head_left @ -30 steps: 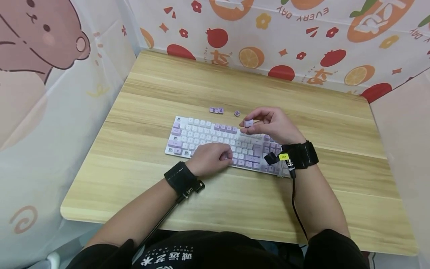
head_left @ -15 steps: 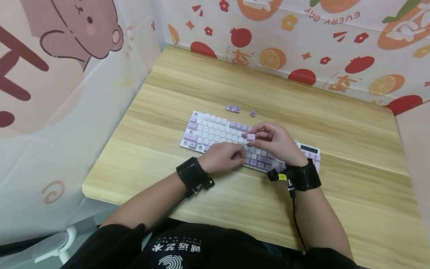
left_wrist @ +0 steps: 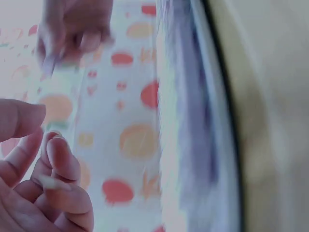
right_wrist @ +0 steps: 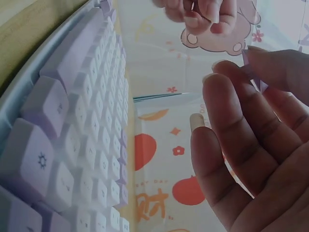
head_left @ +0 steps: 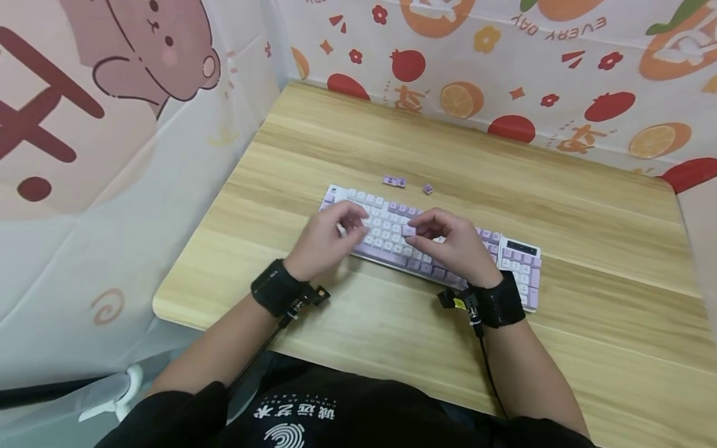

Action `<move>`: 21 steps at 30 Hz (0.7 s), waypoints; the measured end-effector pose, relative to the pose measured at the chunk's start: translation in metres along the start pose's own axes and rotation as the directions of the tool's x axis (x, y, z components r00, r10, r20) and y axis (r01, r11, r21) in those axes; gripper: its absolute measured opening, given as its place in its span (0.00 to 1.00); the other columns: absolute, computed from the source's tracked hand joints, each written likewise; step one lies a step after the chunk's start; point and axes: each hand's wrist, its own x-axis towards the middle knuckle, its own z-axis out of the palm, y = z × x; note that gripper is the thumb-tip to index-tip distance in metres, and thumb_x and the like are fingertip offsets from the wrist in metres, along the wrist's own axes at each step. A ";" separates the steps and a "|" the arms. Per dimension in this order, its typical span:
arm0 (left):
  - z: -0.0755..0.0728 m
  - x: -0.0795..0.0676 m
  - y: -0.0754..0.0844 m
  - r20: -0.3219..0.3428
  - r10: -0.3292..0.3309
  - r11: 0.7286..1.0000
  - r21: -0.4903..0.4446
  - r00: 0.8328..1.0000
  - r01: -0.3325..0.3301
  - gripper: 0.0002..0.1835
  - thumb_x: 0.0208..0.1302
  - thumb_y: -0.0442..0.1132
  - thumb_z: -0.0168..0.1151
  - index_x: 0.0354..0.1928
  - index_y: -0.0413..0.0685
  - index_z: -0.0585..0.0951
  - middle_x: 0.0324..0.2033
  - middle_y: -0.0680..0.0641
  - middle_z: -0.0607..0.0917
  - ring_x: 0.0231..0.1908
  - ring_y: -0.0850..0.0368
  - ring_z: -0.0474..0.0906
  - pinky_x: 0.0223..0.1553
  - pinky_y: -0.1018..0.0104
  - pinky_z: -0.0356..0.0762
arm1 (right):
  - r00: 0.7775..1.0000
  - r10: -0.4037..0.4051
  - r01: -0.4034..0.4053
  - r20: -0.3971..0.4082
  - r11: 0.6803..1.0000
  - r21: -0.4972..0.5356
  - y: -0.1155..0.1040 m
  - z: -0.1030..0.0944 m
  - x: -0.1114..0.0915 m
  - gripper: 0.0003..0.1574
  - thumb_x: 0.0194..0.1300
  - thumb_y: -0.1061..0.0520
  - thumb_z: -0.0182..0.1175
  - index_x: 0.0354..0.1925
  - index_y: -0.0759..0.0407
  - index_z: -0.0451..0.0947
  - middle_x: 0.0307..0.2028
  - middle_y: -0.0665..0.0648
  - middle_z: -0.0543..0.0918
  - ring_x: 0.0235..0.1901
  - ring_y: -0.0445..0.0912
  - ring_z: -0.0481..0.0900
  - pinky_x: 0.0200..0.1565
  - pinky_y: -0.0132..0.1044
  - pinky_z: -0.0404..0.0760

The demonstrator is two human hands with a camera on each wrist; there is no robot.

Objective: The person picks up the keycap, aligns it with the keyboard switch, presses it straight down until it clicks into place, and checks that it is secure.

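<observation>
A white and lavender keyboard (head_left: 386, 219) lies across the table under both hands. My right hand (head_left: 456, 246) pinches a lavender keycap (head_left: 409, 231) between thumb and fingers, held above the keys. In the right wrist view only a sliver of that keycap (right_wrist: 261, 85) shows by the thumb. Over the keyboard's left part is my left hand (head_left: 322, 242), its fingers loosely bent and nothing visible in them. From the left wrist, the thumb and fingers of my left hand (left_wrist: 43, 179) appear with no object between them.
Behind the keyboard lie a pair of purple keycaps (head_left: 394, 182) side by side and a single purple keycap (head_left: 428, 189). A dark display strip (head_left: 521, 247) sits at the keyboard's right end. Printed curtains (head_left: 459, 62) hang along the wooden table's (head_left: 336, 137) back and left sides.
My left hand has moved left and away from the right, its fingers spreading apart. The right hand keeps the keycap and has come down nearer the keys. The head view has swung left.
</observation>
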 end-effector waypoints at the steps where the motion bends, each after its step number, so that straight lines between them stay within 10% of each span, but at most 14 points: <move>1: -0.008 0.000 -0.002 -0.026 -0.023 1.000 0.015 0.999 0.023 0.11 0.63 0.34 0.65 0.47 0.40 0.80 0.33 0.49 0.82 0.34 0.58 0.77 0.34 0.64 0.77 | 1.000 -0.003 0.003 -0.005 1.000 -0.003 0.000 0.000 0.001 0.12 0.61 0.57 0.69 0.45 0.53 0.82 0.37 0.50 0.85 0.35 0.41 0.83 0.37 0.37 0.83; 7: -0.042 -0.011 -0.023 -0.030 -0.185 0.972 0.139 0.982 0.188 0.07 0.63 0.32 0.65 0.42 0.41 0.81 0.34 0.48 0.83 0.34 0.55 0.76 0.36 0.64 0.74 | 1.000 -0.012 0.012 0.003 1.000 0.012 -0.002 0.000 0.005 0.12 0.62 0.58 0.69 0.45 0.55 0.82 0.35 0.51 0.84 0.34 0.41 0.81 0.37 0.31 0.80; 21: -0.031 -0.018 -0.047 0.057 -0.301 0.922 0.273 0.952 0.275 0.05 0.61 0.35 0.68 0.37 0.49 0.81 0.31 0.49 0.81 0.30 0.54 0.75 0.33 0.61 0.73 | 0.991 -0.089 0.083 0.103 0.994 0.068 -0.017 0.020 0.027 0.12 0.63 0.56 0.68 0.45 0.55 0.82 0.35 0.49 0.84 0.34 0.41 0.81 0.38 0.34 0.81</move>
